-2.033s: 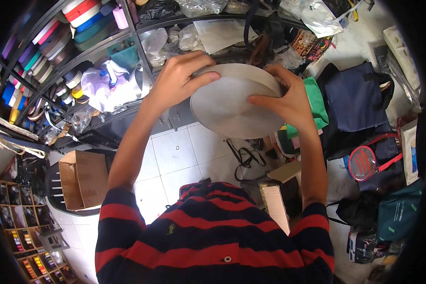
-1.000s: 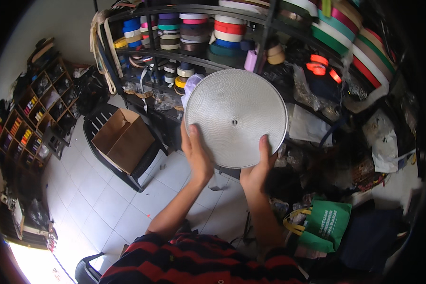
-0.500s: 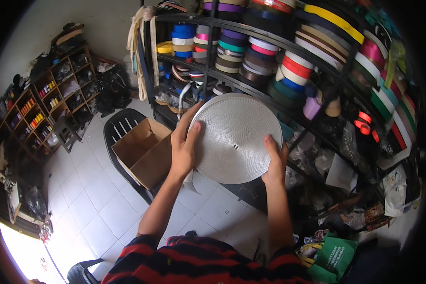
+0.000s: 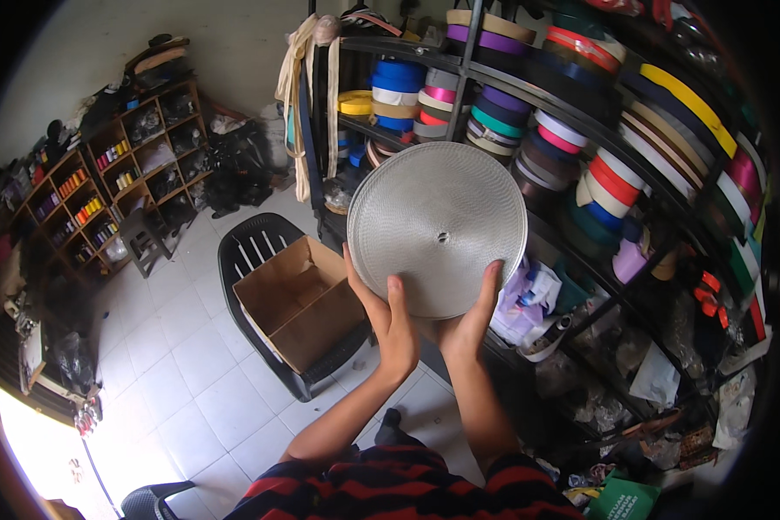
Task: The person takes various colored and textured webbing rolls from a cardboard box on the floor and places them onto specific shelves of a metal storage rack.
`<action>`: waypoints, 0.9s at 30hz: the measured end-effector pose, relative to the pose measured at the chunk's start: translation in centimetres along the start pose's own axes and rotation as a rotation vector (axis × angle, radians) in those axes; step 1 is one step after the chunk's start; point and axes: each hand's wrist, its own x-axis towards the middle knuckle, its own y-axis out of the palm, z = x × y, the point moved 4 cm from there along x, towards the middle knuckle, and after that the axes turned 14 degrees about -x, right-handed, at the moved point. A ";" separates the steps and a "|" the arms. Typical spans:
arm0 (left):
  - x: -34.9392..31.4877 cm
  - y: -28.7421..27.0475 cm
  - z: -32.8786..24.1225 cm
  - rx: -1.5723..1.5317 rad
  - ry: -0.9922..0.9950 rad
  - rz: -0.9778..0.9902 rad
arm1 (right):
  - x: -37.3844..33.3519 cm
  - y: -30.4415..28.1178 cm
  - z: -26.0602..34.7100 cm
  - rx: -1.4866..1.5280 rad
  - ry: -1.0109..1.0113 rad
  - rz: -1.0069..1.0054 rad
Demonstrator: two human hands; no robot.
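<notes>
1. I held a wide, flat roll of silver-grey strap (image 4: 442, 227) up in front of me, its round face turned toward me and the small hole at its centre showing.
2. My left hand (image 4: 388, 329) was clamped on the roll's lower left, the thumb lying on the face and a finger reaching up along the edge.
3. My right hand (image 4: 470, 328) gripped the lower right, its thumb pointing up by the rim; most of its fingers were hidden behind.
4. Both hands were close together beneath the roll, though I cannot tell whether they touched.
5. Below and to the left of the roll, an open cardboard box (image 4: 316, 325) sat on a black plastic chair (image 4: 227, 247), which stood on the pale tiled floor (image 4: 221, 373).
6. Behind the roll and off to its right ran a dark metal rack (image 4: 407, 50), stacked with coloured rolls, among them a yellow roll (image 4: 355, 102) and a red roll (image 4: 614, 180).
7. Farther off to the left stood a wooden cubbyhole shelf (image 4: 98, 176) with thread spools in some compartments, and a grey stool (image 4: 143, 238) near it.
</notes>
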 end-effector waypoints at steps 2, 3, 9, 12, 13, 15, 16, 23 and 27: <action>2.0 -0.3 0.8 0.055 0.041 -0.031 | 1.4 0.8 -1.1 -0.123 -0.075 0.014; 3.0 -0.9 1.6 0.011 0.014 -0.059 | 2.1 1.0 -1.6 -0.185 -0.115 0.020; 10.9 -3.5 5.8 -0.065 -0.136 -0.049 | 11.0 1.7 -2.6 -0.320 -0.132 0.231; 14.0 -2.6 8.1 -0.011 -0.204 -0.080 | 15.7 2.8 -4.3 -0.256 -0.027 0.142; 14.7 -2.7 8.9 -0.059 -0.215 -0.122 | 16.7 3.6 -5.1 -0.219 0.002 0.103; 16.2 -2.4 11.4 -0.035 -0.126 -0.149 | 19.3 4.2 -7.3 -0.153 0.000 0.113; 16.6 -2.4 12.5 -0.008 -0.087 -0.166 | 20.0 4.5 -8.5 -0.118 0.013 0.110; 25.0 -3.4 18.8 -0.150 -0.083 -0.277 | 27.1 7.5 -11.5 -0.259 -0.068 0.284; 32.0 -3.5 21.6 -0.369 -0.171 -0.313 | 31.8 9.2 -12.6 -0.406 -0.077 0.492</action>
